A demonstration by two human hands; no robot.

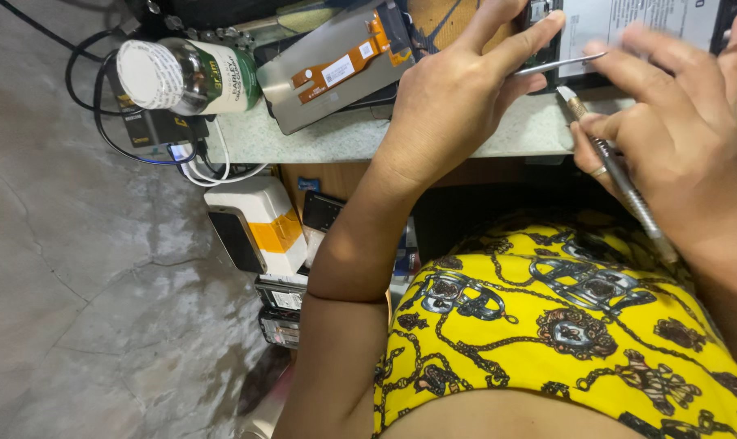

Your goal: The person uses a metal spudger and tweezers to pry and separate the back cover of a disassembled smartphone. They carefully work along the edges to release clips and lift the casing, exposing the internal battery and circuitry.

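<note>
While the head camera is looking down over the pale speckled stone worktop (344,134), the person's left hand (454,102) is pinching thin silver metal tweezers (559,63) between thumb and forefinger, and the right hand (677,130) is gripping a slim knurled metal pen-shaped tool (620,175); both are working beside a grey phone screen panel with an orange flex cable (336,69), near a green glass bottle (193,77).
</note>
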